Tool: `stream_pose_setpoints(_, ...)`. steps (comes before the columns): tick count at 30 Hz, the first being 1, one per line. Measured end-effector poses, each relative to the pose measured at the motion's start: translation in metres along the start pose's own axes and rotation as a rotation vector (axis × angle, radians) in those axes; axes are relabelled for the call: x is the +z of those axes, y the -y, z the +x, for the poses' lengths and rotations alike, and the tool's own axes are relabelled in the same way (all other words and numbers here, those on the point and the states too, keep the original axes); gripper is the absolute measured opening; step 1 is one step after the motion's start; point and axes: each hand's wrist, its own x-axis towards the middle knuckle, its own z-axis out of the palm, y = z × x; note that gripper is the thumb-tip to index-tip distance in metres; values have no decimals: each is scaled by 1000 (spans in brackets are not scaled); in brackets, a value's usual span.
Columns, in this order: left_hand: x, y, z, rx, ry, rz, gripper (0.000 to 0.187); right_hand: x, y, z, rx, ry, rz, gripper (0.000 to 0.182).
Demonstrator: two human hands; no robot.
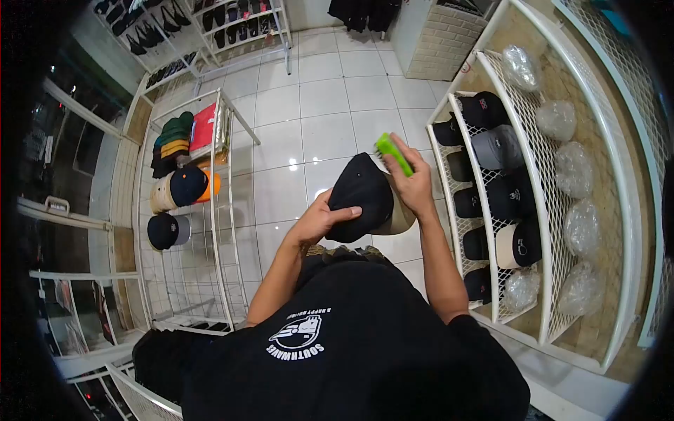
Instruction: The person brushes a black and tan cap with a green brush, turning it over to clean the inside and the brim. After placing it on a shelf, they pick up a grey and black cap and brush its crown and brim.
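Note:
A cap (359, 198) with a black side and a beige part hangs in front of my black shirt. My left hand (319, 219) grips it from the left, thumb lying across the black fabric and the other fingers mostly hidden behind. At the cap's upper right, my right hand (413, 177) is closed on a bright green brush (394, 154), whose dark bristles face the cap. Whether the bristles touch the fabric is hard to tell.
On the right, a white mesh rack (516, 91) holds rows of caps (497, 147) and plastic-wrapped items (576, 168). To the left stands a white wire rack (223, 231) with caps (188, 186) and a red package (203, 130). Shoe shelves (242, 28) are at the back.

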Motion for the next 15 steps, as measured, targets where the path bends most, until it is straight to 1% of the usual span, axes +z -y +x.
stream_pose_setpoints(1,0,1,-2,-10,-31,-10,45,3,3,-4,4,15,-1,49)
stream_pose_setpoints(3,-1,0,-3,-19,-38,26,47,18,10,-13,-178,21,94,46)
stream_pose_setpoints(4,-2,1,-3,-41,-3,10,47,27,11,-16,-37,4,175,47)
stream_pose_setpoints(5,-2,1,-2,-61,34,-4,47,22,4,-16,-37,-4,175,47)
stream_pose_setpoints(6,1,1,-4,-62,40,2,47,12,-9,-13,-64,7,-25,48)
stream_pose_setpoints(7,4,1,-6,29,2,14,47,3,-24,-8,-98,18,-227,49)
stream_pose_setpoints(8,5,0,-5,125,-42,20,46,-3,-40,-5,-143,-19,-65,48)
stream_pose_setpoints(9,2,-1,-6,124,-53,15,46,-6,-22,-10,-33,-31,205,46)
stream_pose_setpoints(11,-5,-3,-8,92,-36,-32,47,-19,-25,-16,133,56,319,45)
stream_pose_setpoints(12,-8,1,-5,113,-26,-10,47,-19,-28,-19,160,67,390,46)
stream_pose_setpoints(13,-11,3,-4,114,-20,-6,47,-19,-30,-21,157,60,390,46)
stream_pose_setpoints(15,-13,2,-1,113,-5,126,47,-21,-29,-23,187,45,344,48)
